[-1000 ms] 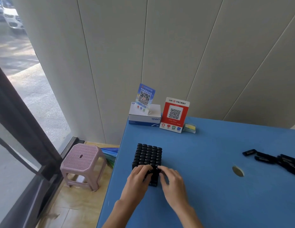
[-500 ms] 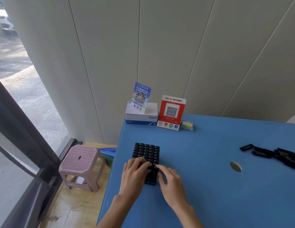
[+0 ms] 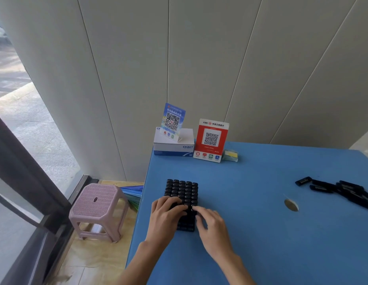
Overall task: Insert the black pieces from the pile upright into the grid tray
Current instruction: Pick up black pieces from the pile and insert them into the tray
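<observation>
The black grid tray (image 3: pixel 182 191) stands near the left edge of the blue table (image 3: pixel 250 223), packed with several upright black pieces. My left hand (image 3: pixel 165 218) lies over the tray's near left part, its fingers resting on the tops of the pieces. My right hand (image 3: pixel 211 225) is at the tray's near right side, fingertips touching the pieces there. What the fingers do underneath is hidden. A pile of loose black pieces (image 3: pixel 339 190) lies flat at the table's far right, well away from both hands.
A white box (image 3: pixel 174 148) with a blue QR card (image 3: pixel 173 121) on it and a red QR sign (image 3: pixel 211 139) stand at the table's back edge by the wall. A round hole (image 3: pixel 291 205) is in the tabletop. A pink stool (image 3: pixel 96 204) stands on the floor at left.
Both hands stay on the near end of the tray with only small finger shifts. The view has drifted slightly; the pile has not moved.
</observation>
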Demonstrator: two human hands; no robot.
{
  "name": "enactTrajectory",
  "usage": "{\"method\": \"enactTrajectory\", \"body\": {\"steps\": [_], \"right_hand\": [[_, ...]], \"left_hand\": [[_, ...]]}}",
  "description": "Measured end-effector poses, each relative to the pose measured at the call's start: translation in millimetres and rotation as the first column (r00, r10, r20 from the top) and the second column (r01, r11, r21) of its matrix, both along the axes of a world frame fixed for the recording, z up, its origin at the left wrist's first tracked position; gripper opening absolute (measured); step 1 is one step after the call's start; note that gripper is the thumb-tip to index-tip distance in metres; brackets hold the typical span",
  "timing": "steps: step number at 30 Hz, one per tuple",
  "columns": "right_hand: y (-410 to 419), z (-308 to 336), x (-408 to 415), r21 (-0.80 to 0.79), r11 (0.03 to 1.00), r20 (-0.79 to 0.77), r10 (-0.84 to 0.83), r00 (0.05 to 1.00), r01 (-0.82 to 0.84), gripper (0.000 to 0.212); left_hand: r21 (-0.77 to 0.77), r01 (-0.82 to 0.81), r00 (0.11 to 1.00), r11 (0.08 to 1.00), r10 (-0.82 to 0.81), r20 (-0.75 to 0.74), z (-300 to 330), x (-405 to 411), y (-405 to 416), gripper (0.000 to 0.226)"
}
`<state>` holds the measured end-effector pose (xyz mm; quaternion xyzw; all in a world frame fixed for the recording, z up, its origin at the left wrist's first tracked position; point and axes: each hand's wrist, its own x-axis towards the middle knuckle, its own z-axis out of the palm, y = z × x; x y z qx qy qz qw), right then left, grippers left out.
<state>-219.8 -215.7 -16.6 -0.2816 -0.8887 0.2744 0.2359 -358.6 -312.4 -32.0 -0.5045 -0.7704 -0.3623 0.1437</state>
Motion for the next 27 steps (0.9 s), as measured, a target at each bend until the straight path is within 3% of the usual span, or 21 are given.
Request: {"method": "enactTrajectory", "body": {"steps": [7, 15, 22, 27], "right_hand": [[-4, 6, 3, 0.013, 1.0, 0.019, -0.019, 1.0, 0.019, 0.029], [20, 24, 27, 0.191, 0.978, 0.114, -0.109, 0.987, 0.086, 0.036], [70, 37, 98, 0.27, 0.959, 0.182, -0.142, 0.973, 0.089, 0.041], [114, 45, 183, 0.243, 0.967, 0.256, -0.134, 0.957, 0.071, 0.045]], "left_hand": [[-0.005, 0.024, 1.0, 1.0, -0.024, -0.013, 2, 2, 1, 0.014], [-0.037, 0.032, 0.996, 0.999, -0.035, -0.082, 16, 19, 5, 0.029], [-0.094, 0.029, 0.995, 0.995, -0.038, -0.097, 27, 80, 35, 0.033], [-0.193, -0.013, 0.999, 0.981, 0.005, -0.039, 29, 156, 67, 0.037]]}}
